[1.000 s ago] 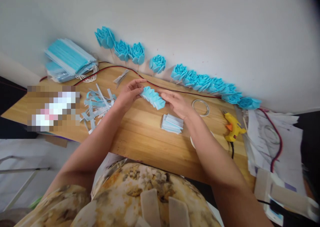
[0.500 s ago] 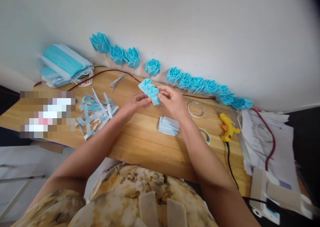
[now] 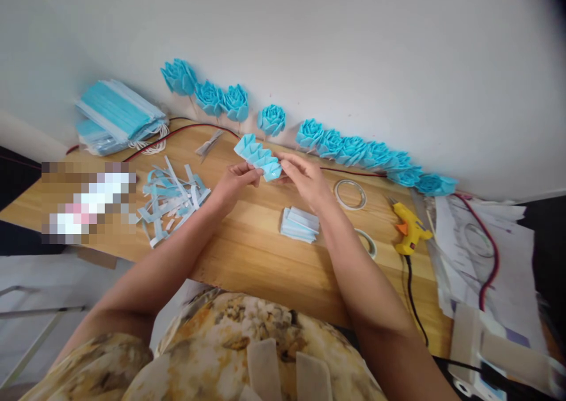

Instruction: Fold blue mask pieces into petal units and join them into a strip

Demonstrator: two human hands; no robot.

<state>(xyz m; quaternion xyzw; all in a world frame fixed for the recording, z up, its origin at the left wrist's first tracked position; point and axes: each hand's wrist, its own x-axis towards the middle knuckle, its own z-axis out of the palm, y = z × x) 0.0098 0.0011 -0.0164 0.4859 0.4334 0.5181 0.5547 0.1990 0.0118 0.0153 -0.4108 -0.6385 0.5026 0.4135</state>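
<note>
A strip of folded blue petals (image 3: 257,154), made of face-mask fabric, is held above the table between my two hands. My left hand (image 3: 239,180) pinches its lower edge near the middle. At its right end, my right hand (image 3: 303,177) grips it with thumb and fingers; some fingertips are hidden behind the strip. Below my hands lies a small stack of folded pale-blue mask pieces (image 3: 299,224). Several finished blue fabric flowers (image 3: 272,120) stand in a row against the wall behind.
Cut strips (image 3: 174,197) lie heaped at left, with a stack of masks (image 3: 121,112) behind. Tape rolls (image 3: 351,195) and a yellow glue gun (image 3: 409,227) with a black cord lie at right, beside papers (image 3: 495,259). A red-black cable (image 3: 177,131) runs along the back.
The petal strip has shifted left and now shows more of its length, tilted down to the right. My left hand has moved slightly left; my right hand stays at the right end.
</note>
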